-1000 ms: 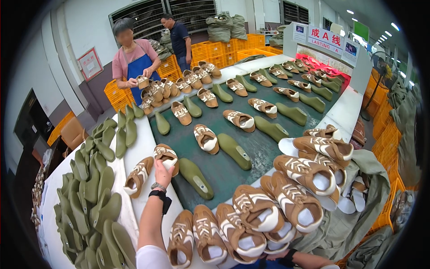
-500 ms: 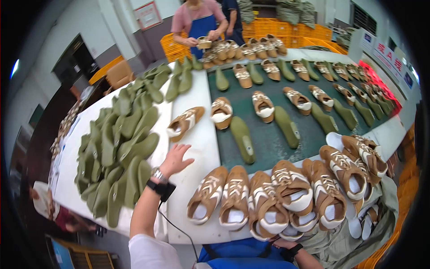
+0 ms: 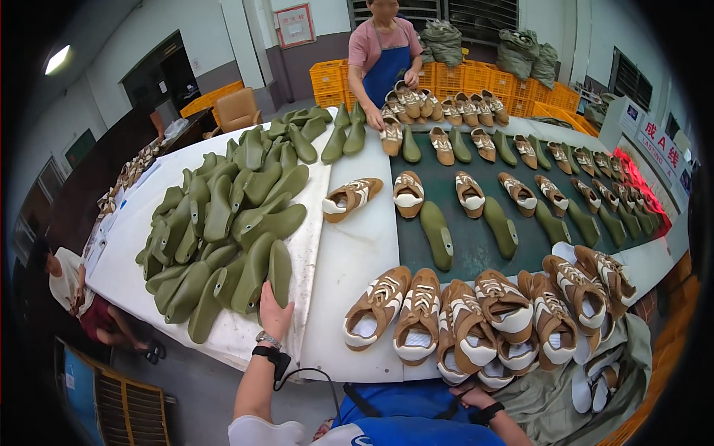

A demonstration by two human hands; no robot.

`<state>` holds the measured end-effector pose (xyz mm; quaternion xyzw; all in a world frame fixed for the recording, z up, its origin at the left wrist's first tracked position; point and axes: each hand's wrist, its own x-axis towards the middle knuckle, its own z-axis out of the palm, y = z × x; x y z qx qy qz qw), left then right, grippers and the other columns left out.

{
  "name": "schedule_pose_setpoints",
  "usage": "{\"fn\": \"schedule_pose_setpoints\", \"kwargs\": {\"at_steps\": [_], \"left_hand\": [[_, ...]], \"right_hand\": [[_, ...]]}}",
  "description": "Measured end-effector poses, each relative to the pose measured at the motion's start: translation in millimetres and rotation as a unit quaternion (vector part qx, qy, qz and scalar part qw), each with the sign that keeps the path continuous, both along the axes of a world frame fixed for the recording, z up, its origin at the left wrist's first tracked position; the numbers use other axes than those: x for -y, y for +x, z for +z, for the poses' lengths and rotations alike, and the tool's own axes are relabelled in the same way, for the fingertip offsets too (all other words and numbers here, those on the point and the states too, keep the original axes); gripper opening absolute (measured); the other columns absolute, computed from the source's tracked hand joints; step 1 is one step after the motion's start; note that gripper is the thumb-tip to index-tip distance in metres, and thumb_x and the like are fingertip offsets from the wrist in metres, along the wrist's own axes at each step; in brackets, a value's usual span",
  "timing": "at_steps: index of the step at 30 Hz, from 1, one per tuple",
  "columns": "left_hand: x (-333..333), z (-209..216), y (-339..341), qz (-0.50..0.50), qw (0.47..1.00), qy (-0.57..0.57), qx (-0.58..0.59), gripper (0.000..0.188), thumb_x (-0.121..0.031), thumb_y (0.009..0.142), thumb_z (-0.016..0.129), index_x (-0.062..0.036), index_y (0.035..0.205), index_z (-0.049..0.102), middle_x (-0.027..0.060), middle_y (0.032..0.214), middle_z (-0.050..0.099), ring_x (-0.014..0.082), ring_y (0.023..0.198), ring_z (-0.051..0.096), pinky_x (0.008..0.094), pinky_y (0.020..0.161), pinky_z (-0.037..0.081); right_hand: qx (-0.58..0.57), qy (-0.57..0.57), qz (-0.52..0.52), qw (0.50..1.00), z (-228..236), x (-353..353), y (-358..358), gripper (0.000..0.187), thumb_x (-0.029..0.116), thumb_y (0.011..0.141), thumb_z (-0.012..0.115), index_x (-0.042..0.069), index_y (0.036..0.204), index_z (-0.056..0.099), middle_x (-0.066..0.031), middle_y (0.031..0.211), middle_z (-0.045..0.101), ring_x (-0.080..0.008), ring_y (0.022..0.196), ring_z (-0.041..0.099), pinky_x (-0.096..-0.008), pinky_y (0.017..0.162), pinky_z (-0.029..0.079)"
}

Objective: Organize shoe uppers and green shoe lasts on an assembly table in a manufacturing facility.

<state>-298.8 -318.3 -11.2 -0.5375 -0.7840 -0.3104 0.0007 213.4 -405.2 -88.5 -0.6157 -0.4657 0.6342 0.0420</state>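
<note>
My left hand [image 3: 276, 318] is at the near edge of a heap of olive-green shoe lasts [image 3: 216, 212]. Its fingers and thumb close round the near end of one shoe last [image 3: 280, 269], which stands tilted at the heap's right side. My right hand [image 3: 471, 397] is low at the table's front edge, beside the heels of brown-and-white sneakers [image 3: 473, 346]; its fingers are partly hidden. Those sneakers lie bunched along the near edge, some stacked on others. A single brown sneaker [image 3: 352, 199] lies on the white tabletop between the heap and the green belt.
The dark green belt [image 3: 476, 230] bears rows of sneakers and lasts. Across the table a co-worker in a blue apron [image 3: 387, 70] touches a sneaker [image 3: 391, 138]. Orange crates [image 3: 454, 78] stand behind. Grey-green cloth [image 3: 535, 405] hangs at my right; another person [image 3: 71, 282] sits far left.
My left hand has moved from above the white tabletop down to the near lasts and closed on one. The view has shifted. The co-worker's hand now reaches a sneaker at the belt's far end.
</note>
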Motion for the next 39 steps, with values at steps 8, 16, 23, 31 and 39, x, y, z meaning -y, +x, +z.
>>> {"fn": "schedule_pose_setpoints", "kwargs": {"at_steps": [8,16,23,31,39], "left_hand": [[1,31,30,-0.259,0.947,-0.047,-0.184,0.073,-0.024,0.065,0.068,0.0035,0.124,0.037,0.0236,0.129,0.037,0.038,0.121,0.033,0.0418,0.1,0.027],[-21,48,36,-0.146,0.985,0.001,-0.093,0.07,-0.012,0.061,0.07,-0.0046,0.123,0.038,0.0194,0.119,0.043,0.0397,0.115,0.035,0.0433,0.098,0.031],[-48,25,18,-0.08,0.971,-0.107,0.199,0.067,-0.015,0.068,0.063,-0.0052,0.127,0.033,0.0241,0.111,0.053,0.0347,0.101,0.053,0.0374,0.086,0.043],[-49,29,-16,-0.21,0.975,0.037,-0.062,0.08,-0.024,0.067,0.071,-0.0062,0.133,0.029,0.0221,0.122,0.042,0.0338,0.109,0.044,0.0371,0.09,0.039],[7,43,-65,0.05,0.957,-0.28,-0.053,0.115,-0.034,0.049,0.077,-0.0203,0.139,0.007,0.0221,0.114,0.039,0.0375,0.097,0.047,0.0408,0.084,0.042]], "right_hand": [[0.001,0.017,0.002,1.0,-18,-3,5,0.03,0.025,0.081,0.063,0.003,0.061,0.057,0.0003,0.044,0.048,-0.0061,0.034,0.041,-0.0206,0.036,0.034],[0.027,0.002,-0.01,1.0,-18,4,6,0.027,0.027,0.08,0.063,0.004,0.067,0.062,0.0003,0.046,0.05,-0.006,0.035,0.042,-0.0217,0.036,0.034],[0.011,-0.003,0.013,1.0,-22,-3,5,0.024,0.026,0.081,0.063,0.003,0.072,0.065,-0.0001,0.048,0.051,-0.0066,0.036,0.042,-0.0223,0.037,0.034],[0.024,-0.001,-0.024,0.999,-25,2,4,0.017,0.019,0.08,0.064,0.002,0.08,0.066,-0.0018,0.051,0.053,-0.0073,0.036,0.041,-0.0226,0.037,0.034],[-0.002,0.014,-0.03,0.999,-12,-4,-1,0.019,0.017,0.08,0.063,0.002,0.068,0.061,-0.0011,0.047,0.049,-0.0078,0.035,0.04,-0.0234,0.035,0.033]]}}
